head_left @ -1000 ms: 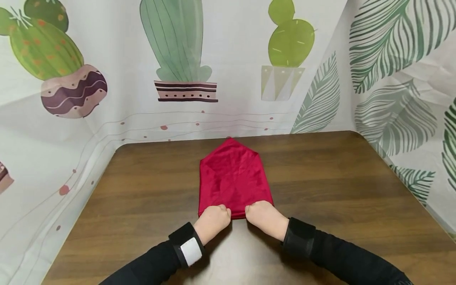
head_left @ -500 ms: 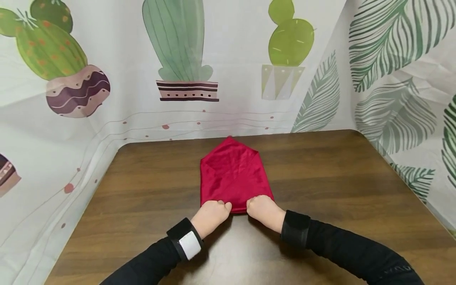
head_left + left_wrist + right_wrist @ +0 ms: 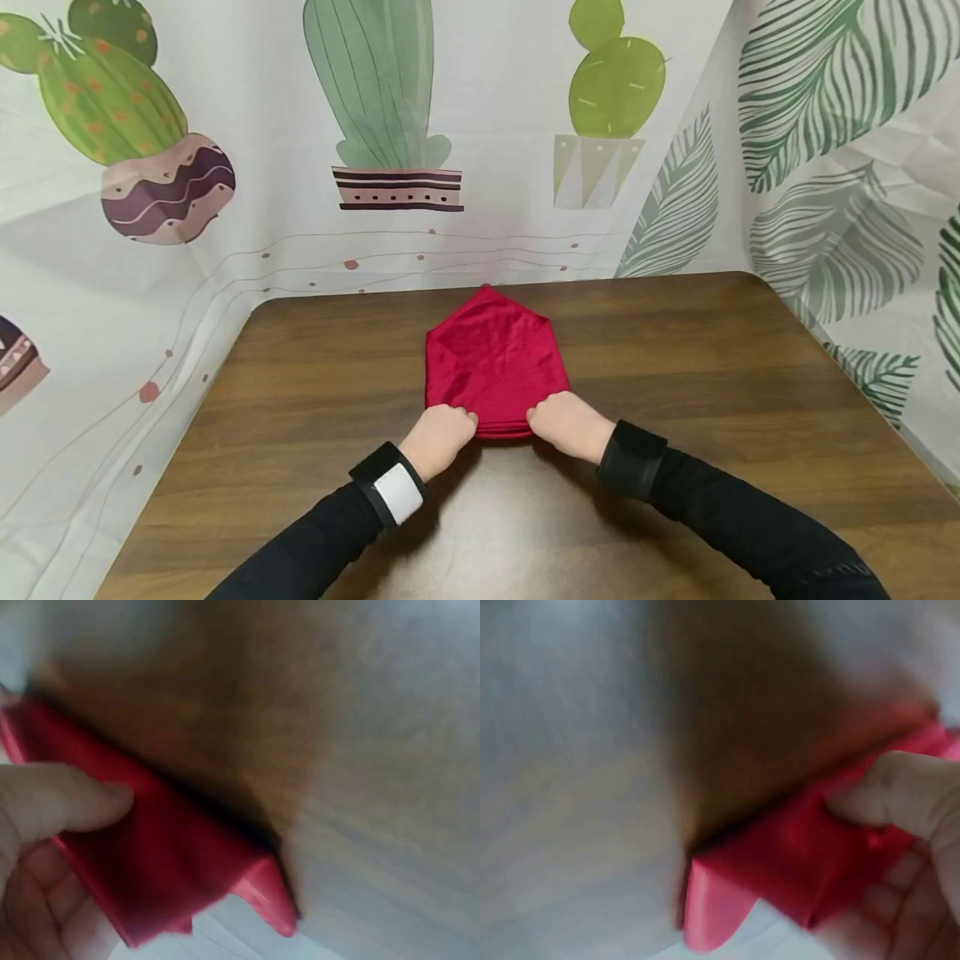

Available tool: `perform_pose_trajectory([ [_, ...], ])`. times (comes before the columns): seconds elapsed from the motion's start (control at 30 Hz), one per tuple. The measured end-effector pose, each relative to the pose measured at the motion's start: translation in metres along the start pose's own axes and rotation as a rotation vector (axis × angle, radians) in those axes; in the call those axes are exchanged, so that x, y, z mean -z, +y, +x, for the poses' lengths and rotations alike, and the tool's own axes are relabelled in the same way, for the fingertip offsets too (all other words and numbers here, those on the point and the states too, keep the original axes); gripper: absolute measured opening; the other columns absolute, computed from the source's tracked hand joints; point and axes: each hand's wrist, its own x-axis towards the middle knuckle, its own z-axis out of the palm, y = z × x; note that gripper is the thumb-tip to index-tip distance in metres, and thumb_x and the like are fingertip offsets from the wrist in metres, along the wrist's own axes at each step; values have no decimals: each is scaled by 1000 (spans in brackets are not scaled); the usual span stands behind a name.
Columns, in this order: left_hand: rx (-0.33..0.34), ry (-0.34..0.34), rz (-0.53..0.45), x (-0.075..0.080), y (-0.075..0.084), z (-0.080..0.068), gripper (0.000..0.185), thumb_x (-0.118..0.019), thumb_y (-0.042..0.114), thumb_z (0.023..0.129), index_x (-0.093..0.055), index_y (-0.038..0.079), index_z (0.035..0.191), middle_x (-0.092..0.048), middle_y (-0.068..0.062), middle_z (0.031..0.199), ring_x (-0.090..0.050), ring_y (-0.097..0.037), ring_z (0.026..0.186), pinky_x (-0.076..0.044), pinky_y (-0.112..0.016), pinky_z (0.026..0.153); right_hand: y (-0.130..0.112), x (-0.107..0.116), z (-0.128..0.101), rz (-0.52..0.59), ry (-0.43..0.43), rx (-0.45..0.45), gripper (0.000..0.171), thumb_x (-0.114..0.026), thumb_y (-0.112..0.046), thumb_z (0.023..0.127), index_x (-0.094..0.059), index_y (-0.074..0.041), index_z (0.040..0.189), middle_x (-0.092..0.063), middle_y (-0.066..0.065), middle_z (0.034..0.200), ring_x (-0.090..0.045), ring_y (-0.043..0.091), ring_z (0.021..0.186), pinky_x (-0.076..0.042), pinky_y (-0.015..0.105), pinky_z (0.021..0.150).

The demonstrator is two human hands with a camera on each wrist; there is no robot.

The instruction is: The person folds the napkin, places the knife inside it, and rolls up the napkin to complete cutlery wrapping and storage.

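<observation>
A folded piece of shiny red cloth (image 3: 495, 358) lies on the wooden table, its pointed end toward the back edge. My left hand (image 3: 439, 437) pinches the near edge at its left corner. At the right corner my right hand (image 3: 572, 425) grips the same edge. Several layers show stacked along the near edge between the hands. In the left wrist view, the thumb (image 3: 82, 799) presses on the red cloth (image 3: 157, 855) with curled fingers underneath. The right wrist view has the other thumb (image 3: 877, 795) on top of the cloth (image 3: 795, 855), fingers curled below.
The brown wooden table (image 3: 322, 358) extends around the cloth on all sides. Behind it hangs a white curtain (image 3: 510, 100) printed with cacti, and leaf-patterned fabric (image 3: 832, 233) borders the right side.
Both hands have moved forward, away from the body, and slightly apart, carrying the cloth's near edge with them. The cloth now looks shorter front to back; its pointed end has stayed near the back edge.
</observation>
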Motion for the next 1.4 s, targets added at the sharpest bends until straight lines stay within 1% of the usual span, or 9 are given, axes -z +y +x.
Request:
perform_pose_trajectory([
  [0.13, 60, -62, -231, 6, -17, 3, 16, -66, -3, 67, -58, 11, 67, -54, 0, 56, -57, -17, 56, -46, -28, 51, 19, 3, -3, 285, -49, -41, 20, -72, -4, 68, -53, -11, 65, -50, -1, 56, -51, 15, 53, -43, 25, 51],
  [0.27, 136, -151, -432, 8, -30, 7, 10, -66, -2, 71, -65, 7, 75, -58, 2, 62, -57, -16, 60, -46, -28, 57, 31, 4, 1, 479, -107, -107, 15, -69, -2, 71, -56, -9, 68, -48, -4, 57, -48, 12, 52, -43, 24, 52],
  [0.43, 212, -255, -599, 2, -40, 13, 13, -63, 0, 76, -68, 2, 88, -64, -4, 80, -59, -17, 73, -47, -28, 67, 38, 3, 7, 539, -158, -189, 6, -66, -3, 74, -64, -7, 78, -51, -3, 61, -49, 13, 58, -44, 28, 55],
  [0.57, 226, -261, -656, -4, -44, 15, 12, -63, -3, 75, -67, 0, 86, -63, -6, 79, -57, -18, 73, -47, -27, 68, 39, 2, 11, 535, -188, -232, 10, -66, -5, 74, -67, -7, 83, -59, 1, 72, -55, 18, 67, -47, 32, 58],
  [0.7, 307, -255, -626, -5, -44, 16, 12, -68, 1, 72, -64, 2, 83, -62, -6, 81, -58, -19, 78, -47, -31, 68, 41, 0, 13, 511, -177, -277, 9, -70, -9, 72, -62, -6, 77, -56, 1, 69, -55, 18, 67, -47, 33, 58],
  [0.8, 337, -238, -512, -4, -42, 17, 20, -73, 8, 70, -58, 8, 84, -58, -5, 83, -55, -23, 81, -47, -33, 63, 43, -1, 14, 456, -152, -301, 22, -74, -14, 68, -54, -8, 74, -51, 2, 68, -54, 20, 69, -46, 32, 57],
  [1.03, 140, -84, -192, -4, -24, 13, 15, -67, 0, 70, -59, 12, 76, -51, -3, 72, -53, -20, 66, -47, -29, 53, 29, -6, 3, 206, -1, -198, 17, -74, -11, 68, -61, -9, 78, -55, 3, 69, -56, 18, 66, -47, 28, 55],
  [1.2, 53, -76, -165, -8, -22, 5, 10, -63, 1, 75, -63, 10, 81, -53, -5, 73, -53, -21, 63, -48, -27, 55, 18, -11, -9, 30, 104, -73, 14, -72, -4, 68, -60, -11, 69, -52, 2, 60, -51, 16, 57, -44, 24, 50],
  [1.4, -28, -86, -255, -10, -33, -3, 12, -71, 17, 72, -62, 11, 77, -48, -4, 74, -50, -20, 66, -46, -26, 61, 19, -17, -11, -32, 128, 29, 18, -74, -6, 68, -56, -8, 69, -49, 2, 59, -46, 14, 55, -41, 20, 48],
])
